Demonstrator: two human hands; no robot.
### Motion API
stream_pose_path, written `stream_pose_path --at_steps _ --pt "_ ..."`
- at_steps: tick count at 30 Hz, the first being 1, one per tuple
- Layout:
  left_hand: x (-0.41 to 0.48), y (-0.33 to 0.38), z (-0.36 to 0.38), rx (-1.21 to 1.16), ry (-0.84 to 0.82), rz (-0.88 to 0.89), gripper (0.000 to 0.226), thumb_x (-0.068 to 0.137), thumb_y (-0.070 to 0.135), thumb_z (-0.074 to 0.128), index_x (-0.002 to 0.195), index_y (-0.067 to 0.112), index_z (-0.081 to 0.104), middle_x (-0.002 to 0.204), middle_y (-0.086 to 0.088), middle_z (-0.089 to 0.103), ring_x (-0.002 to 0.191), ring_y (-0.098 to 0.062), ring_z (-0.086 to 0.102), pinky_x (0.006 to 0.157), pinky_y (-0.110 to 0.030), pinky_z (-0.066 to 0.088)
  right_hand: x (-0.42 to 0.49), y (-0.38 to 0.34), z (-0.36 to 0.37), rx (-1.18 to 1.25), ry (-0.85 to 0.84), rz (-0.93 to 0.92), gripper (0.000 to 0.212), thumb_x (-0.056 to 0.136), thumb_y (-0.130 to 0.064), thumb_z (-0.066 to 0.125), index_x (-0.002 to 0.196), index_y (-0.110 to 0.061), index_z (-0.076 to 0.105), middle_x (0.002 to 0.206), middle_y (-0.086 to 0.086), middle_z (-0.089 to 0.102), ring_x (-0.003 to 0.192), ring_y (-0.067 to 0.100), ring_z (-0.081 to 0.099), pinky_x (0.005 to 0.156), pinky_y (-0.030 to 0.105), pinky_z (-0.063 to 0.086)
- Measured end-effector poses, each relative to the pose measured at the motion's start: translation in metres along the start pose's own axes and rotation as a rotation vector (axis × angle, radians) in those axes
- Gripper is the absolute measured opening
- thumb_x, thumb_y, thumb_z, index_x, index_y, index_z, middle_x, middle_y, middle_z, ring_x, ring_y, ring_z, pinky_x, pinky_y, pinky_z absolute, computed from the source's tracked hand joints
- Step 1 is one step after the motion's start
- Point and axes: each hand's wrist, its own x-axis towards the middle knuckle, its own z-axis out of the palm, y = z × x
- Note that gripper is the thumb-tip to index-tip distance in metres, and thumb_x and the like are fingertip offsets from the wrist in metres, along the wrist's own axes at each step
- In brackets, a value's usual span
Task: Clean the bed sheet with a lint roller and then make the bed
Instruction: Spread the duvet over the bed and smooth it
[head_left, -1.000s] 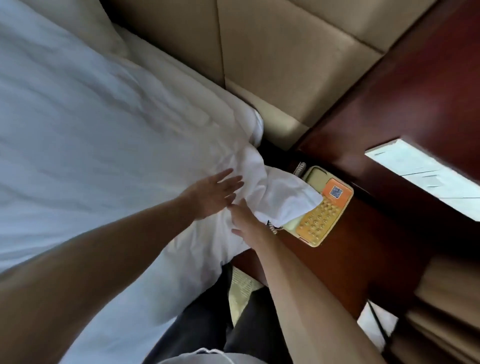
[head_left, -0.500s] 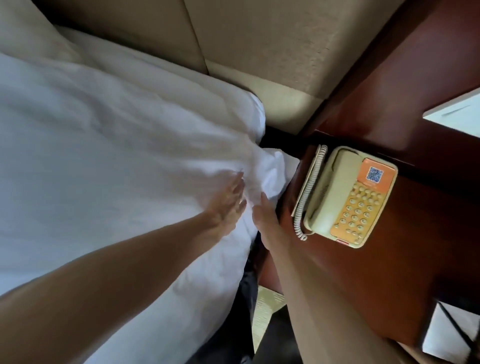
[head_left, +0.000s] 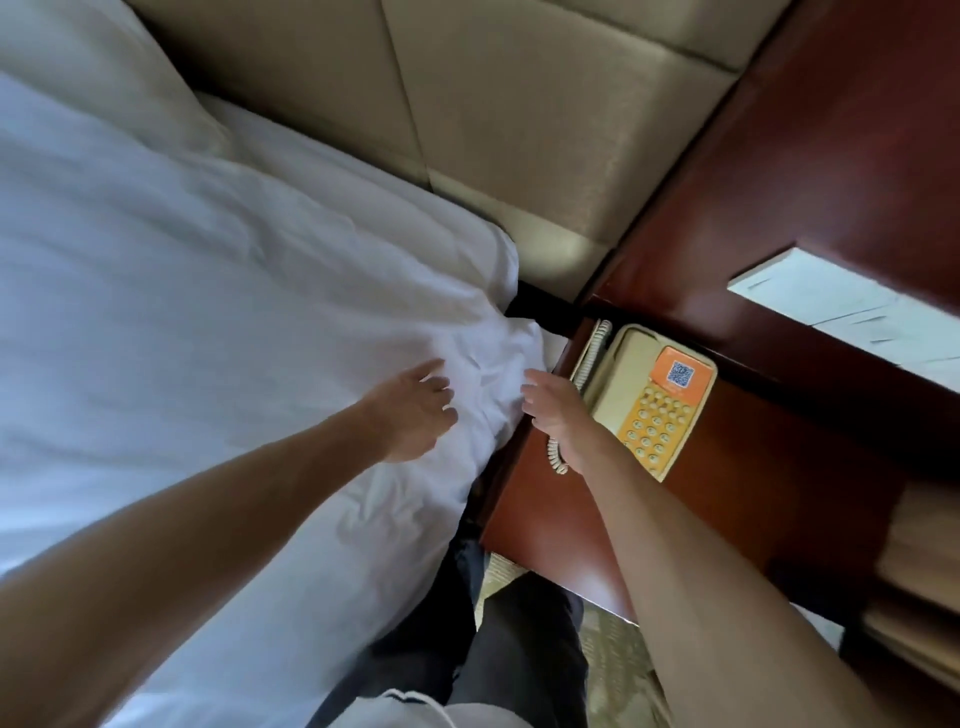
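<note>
Leaning over the bed's corner, we rest our left hand (head_left: 410, 415) flat on the white bed sheet (head_left: 208, 312), fingers relaxed and gripping nothing. Our right hand (head_left: 558, 413) sits at the sheet's bunched corner, fingers curled and perhaps pinching fabric, though we cannot tell. The sheet covers the mattress, its corner just beside the wooden desk (head_left: 727, 519), where a beige-and-orange telephone (head_left: 654, 405) lies, its coiled cord (head_left: 589, 358) passing under our right hand.

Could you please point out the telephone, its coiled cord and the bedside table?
telephone (head_left: 652, 418), head view, orange keypad.
coiled cord (head_left: 593, 347), head view, upper coils.
bedside table (head_left: 545, 535), head view, bare front top.
</note>
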Motion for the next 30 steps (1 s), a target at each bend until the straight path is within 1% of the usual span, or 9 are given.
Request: stream_pose_path --at_steps 3,5,8,11,14,18,22,25,30 --pt "-0.043 -0.001 -0.02 -0.016 -0.011 -0.034 0.039 0.103 0.033 0.04 0.136 0.018 0.055 0.135 -0.004 0.061 0.131 -0.025 0.052 0.122 -0.042 0.024 -0.022 -0.032 -0.006 -0.041 -0.016 -0.056 0.062 0.08 -0.019 0.066 0.141 -0.013 0.057 0.114 0.001 0.054 0.095 0.012 0.055 0.079 0.022 0.045" --pt "-0.072 0.002 -0.034 -0.058 -0.022 -0.119 0.037 0.103 0.032 0.04 0.131 0.018 0.059 0.128 -0.004 0.067 0.121 -0.025 0.061 0.112 -0.04 0.039 -0.044 -0.059 -0.005 -0.11 -0.038 -0.111 0.049 0.085 -0.011 0.069 0.134 -0.013 0.062 0.109 0.004 0.06 0.091 0.015 0.059 0.069 0.022 0.045" --pt "-0.115 0.009 -0.052 -0.128 -0.015 -0.338 0.039 0.103 0.035 0.039 0.132 0.018 0.058 0.125 -0.004 0.067 0.117 -0.026 0.063 0.102 -0.039 0.048 -0.084 -0.099 -0.002 -0.267 -0.096 -0.207 0.027 0.09 -0.011 0.064 0.117 -0.01 0.07 0.108 0.011 0.07 0.098 0.026 0.067 0.08 0.038 0.058" --pt "-0.158 0.012 -0.069 -0.21 0.001 -0.546 0.043 0.104 0.042 0.037 0.136 0.019 0.054 0.131 -0.005 0.063 0.122 -0.026 0.06 0.101 -0.039 0.048 -0.12 -0.13 0.003 -0.405 -0.162 -0.32 0.041 0.092 -0.012 0.063 0.132 -0.004 0.062 0.131 0.014 0.064 0.122 0.031 0.06 0.104 0.045 0.05" --pt "-0.203 0.019 -0.087 -0.268 0.051 -0.715 0.043 0.104 0.044 0.036 0.134 0.02 0.055 0.132 -0.004 0.062 0.124 -0.025 0.058 0.101 -0.038 0.047 -0.159 -0.159 0.01 -0.504 -0.228 -0.382 0.053 0.095 -0.017 0.065 0.146 -0.014 0.051 0.141 0.004 0.056 0.127 0.023 0.056 0.092 0.031 0.049" --pt "-0.266 0.023 -0.104 -0.291 0.1 -0.857 0.043 0.104 0.046 0.037 0.133 0.02 0.056 0.133 -0.004 0.062 0.125 -0.025 0.057 0.1 -0.036 0.046 -0.209 -0.197 0.033 -0.594 -0.226 -0.523 0.052 0.092 -0.019 0.071 0.141 -0.011 0.056 0.135 0.006 0.062 0.12 0.021 0.061 0.097 0.03 0.05" --pt "-0.325 0.016 -0.103 -0.279 0.087 -0.971 0.044 0.105 0.046 0.035 0.134 0.02 0.055 0.131 -0.004 0.062 0.124 -0.024 0.056 0.098 -0.036 0.045 -0.252 -0.229 0.067 -0.669 -0.28 -0.588 0.048 0.094 -0.019 0.068 0.14 -0.011 0.055 0.127 0.008 0.063 0.109 0.02 0.063 0.073 0.024 0.047" --pt "-0.361 0.002 -0.092 -0.272 0.06 -1.02 0.045 0.105 0.047 0.033 0.134 0.02 0.054 0.132 -0.004 0.06 0.125 -0.024 0.055 0.098 -0.036 0.043 -0.268 -0.251 0.102 -0.734 -0.299 -0.616 0.047 0.095 -0.019 0.067 0.139 -0.008 0.056 0.116 0.009 0.063 0.099 0.02 0.06 0.072 0.026 0.045" --pt "-0.405 -0.038 -0.066 -0.232 0.079 -1.064 0.048 0.105 0.049 0.032 0.136 0.02 0.054 0.132 -0.004 0.06 0.124 -0.024 0.056 0.092 -0.035 0.043 -0.277 -0.283 0.166 -0.826 -0.307 -0.643 0.057 0.094 -0.019 0.066 0.147 -0.008 0.048 0.137 0.008 0.057 0.093 0.015 0.06 0.059 0.02 0.043"
